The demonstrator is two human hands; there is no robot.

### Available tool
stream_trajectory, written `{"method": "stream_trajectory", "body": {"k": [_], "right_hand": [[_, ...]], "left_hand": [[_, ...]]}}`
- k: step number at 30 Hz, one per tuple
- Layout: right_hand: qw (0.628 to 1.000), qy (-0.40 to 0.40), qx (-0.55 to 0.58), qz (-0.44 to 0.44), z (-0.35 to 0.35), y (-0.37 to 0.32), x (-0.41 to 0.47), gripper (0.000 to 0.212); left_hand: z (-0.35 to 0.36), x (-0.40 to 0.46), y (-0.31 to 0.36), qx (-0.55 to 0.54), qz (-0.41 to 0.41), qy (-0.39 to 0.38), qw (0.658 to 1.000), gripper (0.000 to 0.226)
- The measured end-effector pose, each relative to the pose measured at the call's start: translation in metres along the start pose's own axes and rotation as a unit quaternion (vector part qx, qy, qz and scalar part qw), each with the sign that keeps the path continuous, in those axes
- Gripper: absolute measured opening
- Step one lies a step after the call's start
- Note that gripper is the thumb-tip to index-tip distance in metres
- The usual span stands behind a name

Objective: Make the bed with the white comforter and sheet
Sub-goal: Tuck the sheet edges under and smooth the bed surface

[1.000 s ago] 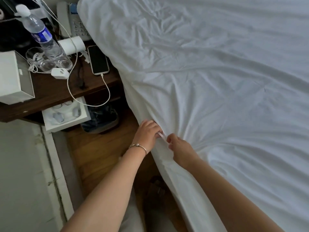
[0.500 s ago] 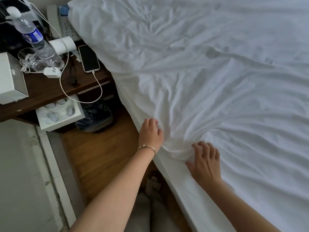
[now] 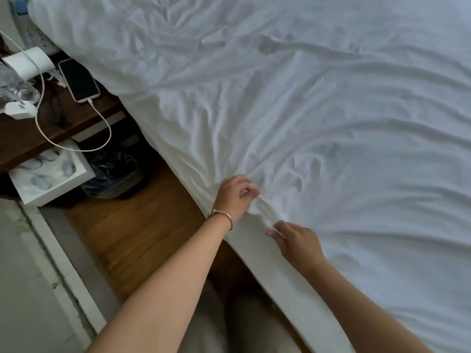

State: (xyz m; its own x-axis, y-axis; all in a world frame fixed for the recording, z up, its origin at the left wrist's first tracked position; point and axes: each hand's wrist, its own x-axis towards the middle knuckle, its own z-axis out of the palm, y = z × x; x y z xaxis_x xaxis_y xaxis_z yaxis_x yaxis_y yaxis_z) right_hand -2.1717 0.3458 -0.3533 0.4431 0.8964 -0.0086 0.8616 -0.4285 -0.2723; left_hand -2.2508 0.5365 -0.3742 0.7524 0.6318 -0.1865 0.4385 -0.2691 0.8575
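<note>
Half a second ago my right hand (image 3: 297, 244) lay flat on the sheet (image 3: 318, 128) with its fingers spread, and my left hand (image 3: 233, 197) rested at the mattress edge. Now both have closed in on the same bunched fold, just below the middle of the frame. My left fingers are curled and pinch a gather of cloth at the edge of the bed (image 3: 257, 253); my right fingers are bent round the fold just beside it, thumb and forefinger nipping the fabric. The hands are near each other but not touching. I take this to mean I have gone from smoothing back to gripping, and I judge the next pull will draw the slack toward this side so the creases fanning out across the middle of the frame can flatten.

The sheet covers nearly all of the right and upper frame, still heavily wrinkled, so the job looks early. I cannot tell sheet from comforter here: it all reads as one white layer.

The fingertips of both hands are partly buried in cloth, so how much fabric each has is unclear. The worktop (image 3: 23, 138) at the upper left is cut off by the frame, with a phone (image 3: 79, 80) and its cable (image 3: 102, 123) showing. My legs at the bottom are dim.
</note>
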Motion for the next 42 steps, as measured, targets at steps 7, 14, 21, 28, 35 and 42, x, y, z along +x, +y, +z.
{"method": "stream_trajectory", "body": {"k": [7,14,21,28,35,42], "right_hand": [[0.959,-0.280,-0.013,-0.043,0.005,0.037,-0.098,0.047],[0.992,0.087,-0.088,-0.026,-0.013,0.109,-0.158,0.043],[0.996,-0.003,-0.036,0.081,-0.049,0.144,-0.204,0.049],[0.999,-0.020,0.040,0.020,-0.032,0.112,-0.253,0.031],[0.993,0.002,-0.121,0.015,-0.024,0.121,-0.300,0.029],[0.984,0.006,-0.138,0.109,-0.020,0.121,-0.339,0.059]], "left_hand": [[0.036,-0.040,0.005,0.240,-0.184,-0.098,0.948,0.061],[0.122,-0.120,0.054,0.171,-0.085,-0.007,0.982,0.058],[0.194,-0.185,0.086,0.159,0.093,-0.054,0.981,0.042],[0.213,-0.224,0.092,0.217,0.095,0.002,0.972,0.042],[0.225,-0.280,0.095,0.250,0.007,-0.068,0.966,0.054],[0.242,-0.247,0.103,0.320,0.025,-0.058,0.945,0.072]]}}
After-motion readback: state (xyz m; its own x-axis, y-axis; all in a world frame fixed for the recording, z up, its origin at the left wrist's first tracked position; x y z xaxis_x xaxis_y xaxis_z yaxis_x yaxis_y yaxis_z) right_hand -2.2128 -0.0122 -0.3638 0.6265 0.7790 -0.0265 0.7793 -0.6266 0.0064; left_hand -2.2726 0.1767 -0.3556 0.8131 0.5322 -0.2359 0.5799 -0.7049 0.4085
